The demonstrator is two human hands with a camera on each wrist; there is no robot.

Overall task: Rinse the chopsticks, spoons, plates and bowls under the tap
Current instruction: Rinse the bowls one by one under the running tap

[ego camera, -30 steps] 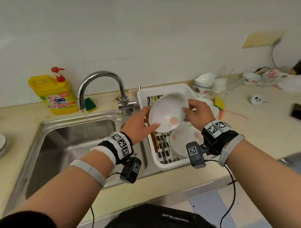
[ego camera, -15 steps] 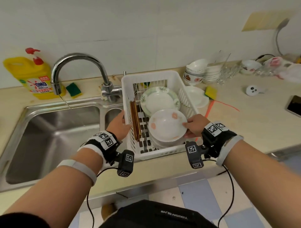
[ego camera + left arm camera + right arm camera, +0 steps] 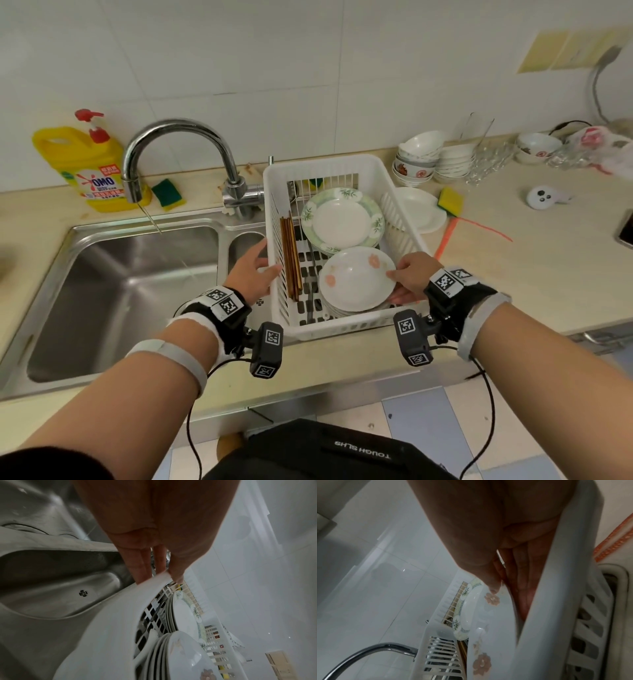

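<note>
A white plate with orange flowers [image 3: 356,279] lies on top of a stack of plates at the near end of the white basket [image 3: 342,164]. My right hand [image 3: 399,279] pinches its right rim, thumb on top and fingers underneath, as the right wrist view shows on the plate [image 3: 494,615]. My left hand [image 3: 263,263] holds the basket's left rim [image 3: 154,582], thumb over it and fingers outside. Behind the stack lies a green-rimmed plate [image 3: 342,221]. Brown chopsticks [image 3: 290,260] lie along the basket's left side. A thin stream of water runs from the tap [image 3: 178,128] into the sink [image 3: 120,291].
A yellow detergent bottle [image 3: 92,168] and a green sponge [image 3: 166,193] stand behind the sink. Right of the basket are a white plate [image 3: 419,209], a yellow sponge [image 3: 451,200], stacked bowls [image 3: 419,161] and glasses [image 3: 486,161]. A phone [image 3: 627,226] lies at the far right.
The flowered plate, held up in both hands a second ago, has come down onto the stack in the basket. My left hand let go of it and took the basket's left rim.
</note>
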